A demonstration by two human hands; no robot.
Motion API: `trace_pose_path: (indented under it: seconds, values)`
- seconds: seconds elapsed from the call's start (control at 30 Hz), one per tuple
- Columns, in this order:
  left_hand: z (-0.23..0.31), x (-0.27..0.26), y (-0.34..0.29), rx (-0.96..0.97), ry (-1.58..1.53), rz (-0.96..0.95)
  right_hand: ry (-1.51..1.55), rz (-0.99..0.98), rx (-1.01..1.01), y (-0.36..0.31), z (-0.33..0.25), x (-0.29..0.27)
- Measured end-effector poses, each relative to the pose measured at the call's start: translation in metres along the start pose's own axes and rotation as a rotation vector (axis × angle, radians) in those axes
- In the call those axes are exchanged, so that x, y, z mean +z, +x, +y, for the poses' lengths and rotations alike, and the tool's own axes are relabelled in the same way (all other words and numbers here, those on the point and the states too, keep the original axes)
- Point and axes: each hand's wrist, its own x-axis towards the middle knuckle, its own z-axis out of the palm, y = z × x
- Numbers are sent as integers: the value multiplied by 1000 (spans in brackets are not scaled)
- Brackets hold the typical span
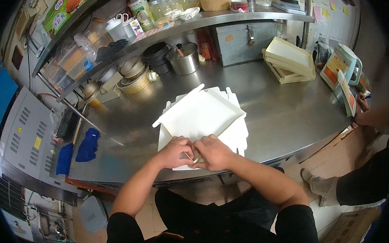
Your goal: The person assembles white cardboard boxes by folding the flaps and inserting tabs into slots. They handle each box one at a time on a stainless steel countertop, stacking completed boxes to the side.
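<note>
A white cardboard box lies partly folded on the steel table, its far and side walls raised. Beneath it, flat white cardboard sheets stick out with notched edges. At the box's near corner, my left hand has its fingers bent and closed on the cardboard. My right hand meets it from the right, fingers also closed on the same corner, where a narrow fold shows between the hands. The fingertips are partly hidden.
Several folded cream-coloured boxes are stacked at the back right, near a grey metal chest. Pans and a steel pot stand under the shelf. A blue cloth lies left. Another person's hand is at the right edge.
</note>
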Motion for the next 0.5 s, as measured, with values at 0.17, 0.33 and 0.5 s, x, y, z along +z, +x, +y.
trace_pose_path:
  seconds: [0.17,0.33,0.5]
  values:
    - [9,1,1,20,40,75,-14,17,-8,1,0,2]
    - [9,5,-4,15,46,83,-7,81,-41,-1,2,8]
    - [11,10,-11,72,34,176,-69,26,-27,0,-1,5]
